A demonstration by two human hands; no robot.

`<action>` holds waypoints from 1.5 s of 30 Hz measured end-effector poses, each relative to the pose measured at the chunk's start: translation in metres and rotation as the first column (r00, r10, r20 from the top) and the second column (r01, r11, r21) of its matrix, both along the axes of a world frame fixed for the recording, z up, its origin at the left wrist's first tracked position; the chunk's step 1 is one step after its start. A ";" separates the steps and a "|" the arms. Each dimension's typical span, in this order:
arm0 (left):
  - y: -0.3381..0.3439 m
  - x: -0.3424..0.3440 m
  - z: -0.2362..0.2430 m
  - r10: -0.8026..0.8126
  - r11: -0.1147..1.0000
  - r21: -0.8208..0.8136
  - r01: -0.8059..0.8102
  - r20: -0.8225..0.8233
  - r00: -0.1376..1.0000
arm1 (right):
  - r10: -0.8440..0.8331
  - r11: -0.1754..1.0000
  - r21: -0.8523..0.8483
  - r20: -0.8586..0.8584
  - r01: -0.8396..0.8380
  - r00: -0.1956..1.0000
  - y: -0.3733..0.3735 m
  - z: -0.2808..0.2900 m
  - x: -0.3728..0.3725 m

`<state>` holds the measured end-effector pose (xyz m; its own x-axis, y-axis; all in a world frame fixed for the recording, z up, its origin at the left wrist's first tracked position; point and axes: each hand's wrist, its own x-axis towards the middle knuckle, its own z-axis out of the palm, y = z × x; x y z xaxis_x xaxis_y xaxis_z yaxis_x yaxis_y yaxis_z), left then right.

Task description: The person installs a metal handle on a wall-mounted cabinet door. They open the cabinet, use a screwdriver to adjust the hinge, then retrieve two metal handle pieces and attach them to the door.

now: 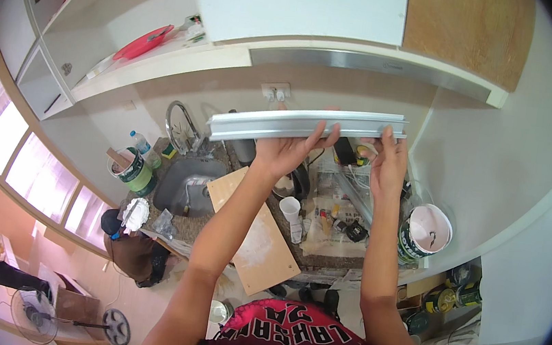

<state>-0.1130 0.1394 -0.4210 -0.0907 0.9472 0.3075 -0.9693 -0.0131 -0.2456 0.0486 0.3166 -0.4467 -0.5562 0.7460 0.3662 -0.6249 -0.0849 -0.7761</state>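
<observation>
Both my hands hold up a long pale grey metal profile [247, 123] with ridged edges, raised over the counter in front of the wall. My left hand [288, 153] supports it from below near its middle, fingers curled up against the front face. Near the profile's right end, my right hand [388, 167] grips the lower edge between thumb and fingers. The profile lies almost level, its right end slightly higher. Behind it, a wall socket [275, 91] with plugs shows just above. Under my left forearm rests a wooden board [263, 247] across the sink's edge and counter.
Overhead runs a white cabinet [296, 9] with a metal strip [345, 59] beneath. A sink [163, 193], faucet [174, 115], green bucket [140, 180], white cup [290, 207] and loose tools crowd the counter. Another bucket [411, 248] stands right. Another person [131, 255] crouches lower left, near a fan [31, 315].
</observation>
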 end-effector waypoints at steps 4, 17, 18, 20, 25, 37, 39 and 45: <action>0.008 -0.035 0.024 0.339 0.927 0.067 -0.370 -0.574 0.746 | -0.092 0.991 -0.109 -0.184 0.073 0.979 0.017 0.028 -0.038; -0.023 -0.152 0.028 0.360 0.115 0.227 -0.967 -0.917 -0.173 | -0.232 0.972 -0.003 -0.172 0.235 0.958 0.036 0.076 -0.121; -0.024 -0.155 0.032 0.391 0.098 0.234 -0.967 -0.903 -0.179 | -0.248 0.968 -0.017 -0.175 0.249 0.953 0.036 0.077 -0.122; -0.020 -0.146 0.046 0.414 0.017 0.225 -0.974 -0.888 -0.197 | -0.216 0.976 -0.006 -0.193 0.219 0.957 0.038 0.082 -0.123; -0.019 -0.135 0.052 0.391 -0.085 0.251 -0.964 -0.882 -0.264 | -0.240 0.970 -0.088 -0.243 0.225 0.940 0.032 0.091 -0.133; -0.022 -0.139 0.038 0.510 -0.139 0.379 -0.915 -0.765 -0.394 | -0.342 0.930 0.055 -0.232 0.364 0.910 0.030 0.088 -0.128; -0.022 -0.132 0.039 0.523 -0.108 0.381 -0.918 -0.764 -0.378 | -0.403 0.901 0.074 -0.222 0.428 0.888 0.032 0.088 -0.122; -0.016 -0.129 0.042 0.536 -0.056 0.411 -0.910 -0.756 -0.375 | -0.367 0.898 0.209 -0.130 0.387 0.921 0.050 0.082 -0.097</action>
<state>-0.2418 0.1233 -0.3788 -0.7728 0.1578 0.6147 0.3314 -0.7257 0.6030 -0.0484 0.3663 -0.3646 -0.2088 0.7850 0.5833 -0.6393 0.3418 -0.6888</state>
